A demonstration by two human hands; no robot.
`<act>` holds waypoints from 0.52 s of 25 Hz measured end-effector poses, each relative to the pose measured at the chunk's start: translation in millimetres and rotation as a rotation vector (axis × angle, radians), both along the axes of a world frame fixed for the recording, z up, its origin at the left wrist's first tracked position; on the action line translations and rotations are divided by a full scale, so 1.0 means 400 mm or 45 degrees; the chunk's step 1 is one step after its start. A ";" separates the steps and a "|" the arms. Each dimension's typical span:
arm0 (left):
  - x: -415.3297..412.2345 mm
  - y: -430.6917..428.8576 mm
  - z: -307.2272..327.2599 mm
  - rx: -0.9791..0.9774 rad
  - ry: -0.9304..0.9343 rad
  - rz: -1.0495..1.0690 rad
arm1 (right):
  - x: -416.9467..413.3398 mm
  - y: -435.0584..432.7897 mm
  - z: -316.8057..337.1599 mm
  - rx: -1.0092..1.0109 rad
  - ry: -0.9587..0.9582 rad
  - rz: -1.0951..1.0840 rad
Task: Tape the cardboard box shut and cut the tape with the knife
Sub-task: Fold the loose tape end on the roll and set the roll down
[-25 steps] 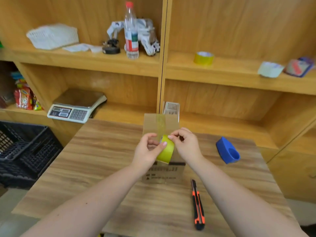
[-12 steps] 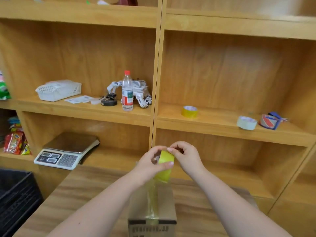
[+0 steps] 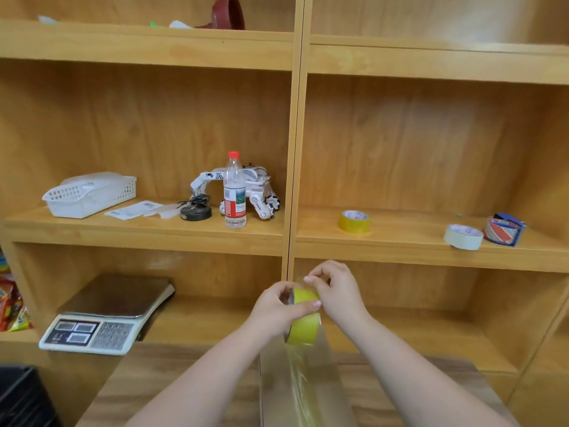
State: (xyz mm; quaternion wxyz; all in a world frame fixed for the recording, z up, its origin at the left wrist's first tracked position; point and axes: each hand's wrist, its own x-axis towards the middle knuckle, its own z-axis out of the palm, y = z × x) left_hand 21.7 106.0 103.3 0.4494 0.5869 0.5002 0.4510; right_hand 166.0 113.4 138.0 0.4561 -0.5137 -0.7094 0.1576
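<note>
A yellow tape roll is held above the far end of the cardboard box, which stands on the wooden table at the bottom centre. My left hand grips the roll from the left, thumb across its face. My right hand pinches the roll's top right edge. A clear yellowish strip of tape runs from the roll down along the box top. The knife is out of view.
Wooden shelves fill the back. On them are a water bottle, a white toy robot, a white basket, spare tape rolls and a scale. A black crate sits at lower left.
The view has tilted up, so the knife and the blue object have left the frame. Both hands carried the roll away from me over the box, drawing tape along its top.
</note>
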 end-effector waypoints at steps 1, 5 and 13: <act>-0.009 0.016 -0.006 -0.070 0.033 0.010 | -0.010 0.010 0.005 0.005 0.021 -0.011; -0.031 0.036 -0.031 -0.376 0.086 -0.036 | -0.029 0.031 0.010 -0.031 0.027 -0.016; -0.009 0.055 -0.013 -0.650 0.092 -0.163 | -0.009 0.029 -0.007 -0.065 0.043 -0.019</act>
